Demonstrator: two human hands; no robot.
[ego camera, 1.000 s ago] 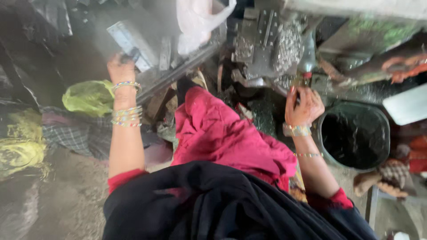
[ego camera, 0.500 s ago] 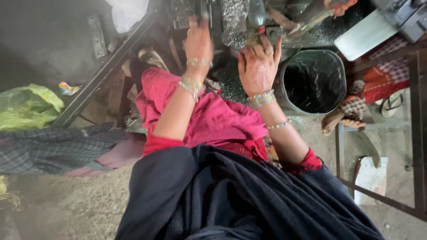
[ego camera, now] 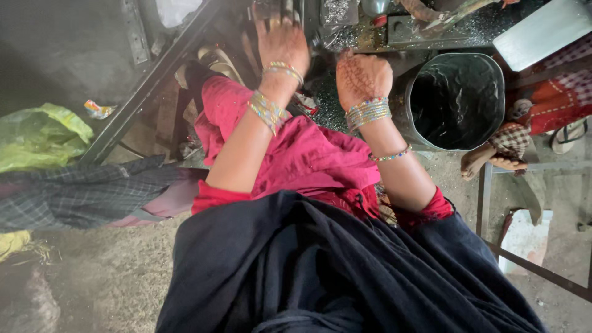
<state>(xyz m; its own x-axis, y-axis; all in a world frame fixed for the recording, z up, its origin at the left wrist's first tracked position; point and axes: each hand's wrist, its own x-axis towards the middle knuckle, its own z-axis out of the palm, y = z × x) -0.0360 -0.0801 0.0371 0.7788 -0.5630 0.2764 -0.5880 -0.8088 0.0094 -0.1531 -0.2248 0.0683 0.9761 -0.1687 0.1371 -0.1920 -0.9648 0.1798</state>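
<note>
Both hands up at the machine surface

Left hand (ego camera: 282, 38) sits at 12 o'clock in the frame, fingers spread narrow and pressed down on a dark metal part (ego camera: 275, 8) at the edge of the surface (ego camera: 370, 38); whether it grips the part, cannot tell, the fingertips are cut off by the frame top. Right hand (ego camera: 362, 74) is at 1 o'clock, curled into a loose fist, back of hand up, touching or just short of the surface edge; nothing visible inside it. Bangles on both wrists. Surface is littered with shiny metal shavings (ego camera: 336, 9). Black bucket (ego camera: 457, 98) stands at 2 o'clock, just beside the right hand. Pink cloth (ego camera: 308, 154) lies over the lap at centre, dark shawl (ego camera: 345, 271) at 6 o'clock. Green plastic bag (ego camera: 40, 135) on the floor at 9 o'clock, checked cloth (ego camera: 80, 191) just below it. Another person's bare foot (ego camera: 478, 161) at 3 o'clock, near the bucket.
</note>
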